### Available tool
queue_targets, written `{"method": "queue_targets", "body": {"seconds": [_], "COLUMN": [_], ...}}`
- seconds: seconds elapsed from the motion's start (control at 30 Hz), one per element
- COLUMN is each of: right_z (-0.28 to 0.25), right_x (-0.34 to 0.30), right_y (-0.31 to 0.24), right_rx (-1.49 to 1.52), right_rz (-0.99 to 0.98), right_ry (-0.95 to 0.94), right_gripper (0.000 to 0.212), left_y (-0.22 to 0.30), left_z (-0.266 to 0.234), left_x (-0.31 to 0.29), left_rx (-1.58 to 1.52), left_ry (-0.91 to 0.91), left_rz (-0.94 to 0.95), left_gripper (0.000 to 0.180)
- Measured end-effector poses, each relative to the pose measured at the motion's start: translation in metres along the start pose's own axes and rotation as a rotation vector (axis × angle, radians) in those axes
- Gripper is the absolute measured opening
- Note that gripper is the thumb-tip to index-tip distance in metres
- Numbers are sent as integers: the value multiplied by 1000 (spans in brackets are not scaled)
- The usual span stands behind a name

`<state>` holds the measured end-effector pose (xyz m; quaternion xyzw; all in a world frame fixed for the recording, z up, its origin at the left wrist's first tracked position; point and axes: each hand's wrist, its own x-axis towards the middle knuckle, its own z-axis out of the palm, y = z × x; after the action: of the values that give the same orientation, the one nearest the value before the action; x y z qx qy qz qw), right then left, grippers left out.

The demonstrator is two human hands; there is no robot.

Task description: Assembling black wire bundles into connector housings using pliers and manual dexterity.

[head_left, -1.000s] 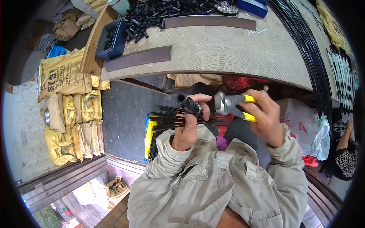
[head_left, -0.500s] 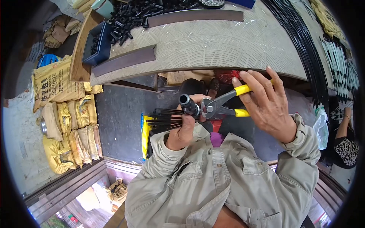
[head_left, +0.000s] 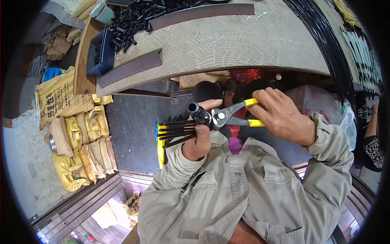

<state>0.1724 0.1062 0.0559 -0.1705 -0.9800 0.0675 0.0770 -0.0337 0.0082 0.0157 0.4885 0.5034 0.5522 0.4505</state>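
Note:
My left hand [head_left: 198, 145] is closed round a black tubular piece [head_left: 196, 112], its open round end tipped up toward me. From that piece a bunch of thin black rods [head_left: 175, 132] sticks out to the left. Pliers with yellow-sleeved handles [head_left: 236, 109] reach in from the right, their jaws at a small silvery part beside the tube. Whether the jaws bite on it is hard to make out. My right hand [head_left: 281, 117] has its fingers curled over the upper handle, and the lower handle stands apart from it.
Across the front stands a worktable [head_left: 227, 44] bearing a heap of black tube pieces [head_left: 134, 24], a blue bin [head_left: 100, 53] and dark angled strips [head_left: 132, 67]. Long black rods [head_left: 321, 44] hang over its right end. Yellow sacks [head_left: 61, 97] lie left; another person's arm [head_left: 371, 122] shows far right.
My right hand has gone from spread fingers to curled round the pliers' upper handle. The pliers' handles have tilted slightly. My left hand still holds the tube and rods.

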Motion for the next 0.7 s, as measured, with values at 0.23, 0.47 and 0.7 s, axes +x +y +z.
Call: {"method": "queue_targets", "body": {"seconds": [0.23,0.47,0.7], "right_z": [-23,-57,-67], "right_x": [4,13,16], "right_y": [19,36,49], "right_rx": [495,1162,831], "right_rz": [-18,124,6], "right_ry": [-60,-604,-574], "right_gripper": [25,20,22], "left_y": [1,-1,3], "left_z": [-8,-4,9], "left_x": [6,9,18], "left_rx": [-110,-165,-27], "left_ry": [-99,-230,-212], "left_rz": [-64,48,109], "left_gripper": [81,67,68]}}
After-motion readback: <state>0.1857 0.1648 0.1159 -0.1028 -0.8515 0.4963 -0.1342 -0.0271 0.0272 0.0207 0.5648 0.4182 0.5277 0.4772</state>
